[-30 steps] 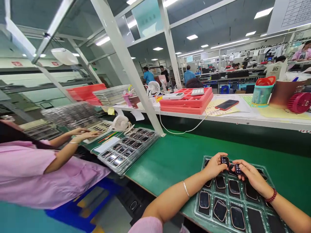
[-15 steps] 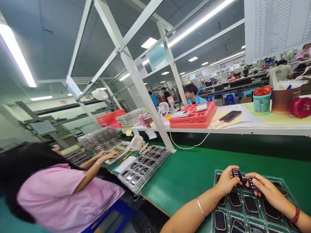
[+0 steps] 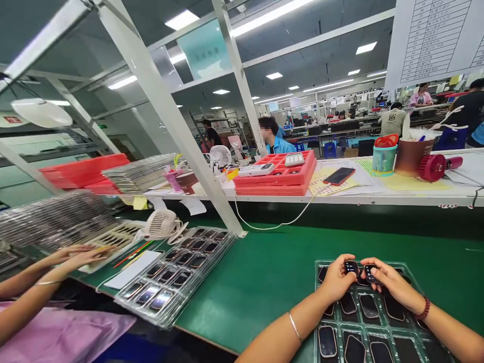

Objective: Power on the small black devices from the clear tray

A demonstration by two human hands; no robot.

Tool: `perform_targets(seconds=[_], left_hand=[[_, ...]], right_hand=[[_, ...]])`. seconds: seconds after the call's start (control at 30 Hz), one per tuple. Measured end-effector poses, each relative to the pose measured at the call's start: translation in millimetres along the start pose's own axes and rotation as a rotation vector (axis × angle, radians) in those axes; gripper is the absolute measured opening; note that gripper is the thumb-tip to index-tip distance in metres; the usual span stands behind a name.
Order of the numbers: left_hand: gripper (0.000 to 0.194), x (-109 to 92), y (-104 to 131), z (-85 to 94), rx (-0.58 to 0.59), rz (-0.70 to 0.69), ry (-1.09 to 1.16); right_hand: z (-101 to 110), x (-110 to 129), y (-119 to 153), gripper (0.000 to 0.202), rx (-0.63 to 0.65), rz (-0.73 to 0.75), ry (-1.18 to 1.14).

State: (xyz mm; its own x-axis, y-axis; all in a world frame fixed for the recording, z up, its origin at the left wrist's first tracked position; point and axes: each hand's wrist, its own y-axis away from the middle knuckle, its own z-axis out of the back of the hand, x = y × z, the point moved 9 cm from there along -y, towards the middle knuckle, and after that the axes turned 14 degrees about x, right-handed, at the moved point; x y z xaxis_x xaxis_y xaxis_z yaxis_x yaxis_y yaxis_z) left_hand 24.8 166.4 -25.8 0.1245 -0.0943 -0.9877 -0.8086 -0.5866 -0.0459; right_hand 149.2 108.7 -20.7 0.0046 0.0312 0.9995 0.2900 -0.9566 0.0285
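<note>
While pinched, device (image 3: 350,266) between left fingers (image 3: 341,265)

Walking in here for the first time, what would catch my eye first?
Near the bottom right, the left hand and right hand each hold up a small dark gadget over a clear tray of black screens on the green bench. At left, a co-worker's hands rest on another tray, beside a small white fan. On the shelf behind sits a stack of red trays.
</note>
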Motion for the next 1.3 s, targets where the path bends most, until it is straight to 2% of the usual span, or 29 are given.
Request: perform_targets(seconds=[0.33,0.53,0.63,0.8,0.97,1.1,1.3], left_hand=[[0.048,-7,-3,2.5,0.012,-0.021,-0.040],[0.046,-20,-6,2.2,0.001,-0.046,-0.107],[0.047,-23,-7,4.7,-0.008,-0.023,-0.159],[0.049,-20,-11,8.2,-0.025,0.012,-0.201],[0.059,-20,-16,-0.4,0.020,-0.106,-0.103],[0.060,-14,-16,-0.1,0.049,-0.107,-0.117],[0.054,-16,-9,-1.3,0.057,-0.113,-0.180]], right_hand=[[2,3,-4,0.051,-0.014,0.051,0.050],[1,16,-6,0.042,-0.003,0.125,0.086],[6,19,-7,0.042,-0.031,0.113,0.111],[12,18,-7,0.046,-0.048,0.093,0.083],[17,11,-2,0.056,-0.031,0.088,-0.030],[19,8,-4,0.058,-0.005,0.118,0.081],[11,15,-1,0.052,0.006,0.105,0.159]])
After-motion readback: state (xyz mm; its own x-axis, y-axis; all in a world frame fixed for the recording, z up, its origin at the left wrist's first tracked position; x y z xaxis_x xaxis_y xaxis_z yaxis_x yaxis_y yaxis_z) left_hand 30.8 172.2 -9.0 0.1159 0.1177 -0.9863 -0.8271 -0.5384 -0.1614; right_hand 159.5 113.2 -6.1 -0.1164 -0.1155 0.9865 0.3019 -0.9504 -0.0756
